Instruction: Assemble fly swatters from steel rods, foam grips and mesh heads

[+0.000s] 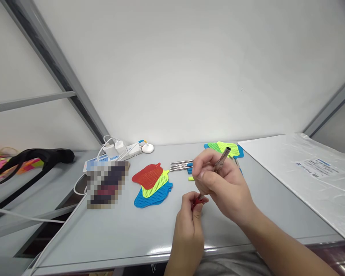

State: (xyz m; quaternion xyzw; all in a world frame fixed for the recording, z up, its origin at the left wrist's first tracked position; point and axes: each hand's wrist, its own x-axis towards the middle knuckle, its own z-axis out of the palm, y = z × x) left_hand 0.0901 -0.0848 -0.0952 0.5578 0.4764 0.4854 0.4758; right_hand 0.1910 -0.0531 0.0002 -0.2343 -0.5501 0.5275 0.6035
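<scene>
My right hand (228,188) is closed around a shiny metal rod (224,154), whose hollow end sticks up past the fingers. Lower down, my left hand (189,224) pinches a small red plastic part (199,200) at the rod's other end; most of that part is hidden by the fingers. On the desk to the left lie perforated fly swatter heads: a red one (148,176), a yellow one (158,187) and blue ones (153,196). Metal rods (179,165) with blue and yellow ends lie behind my hands, partly covered by the right one.
More swatter heads (230,148) in green, yellow and blue rest at the back. A power strip (133,150) with plugs and white cables and a round white device (147,148) are back left, near a blurred object (107,186). A white wrapped panel (301,165) covers the right side.
</scene>
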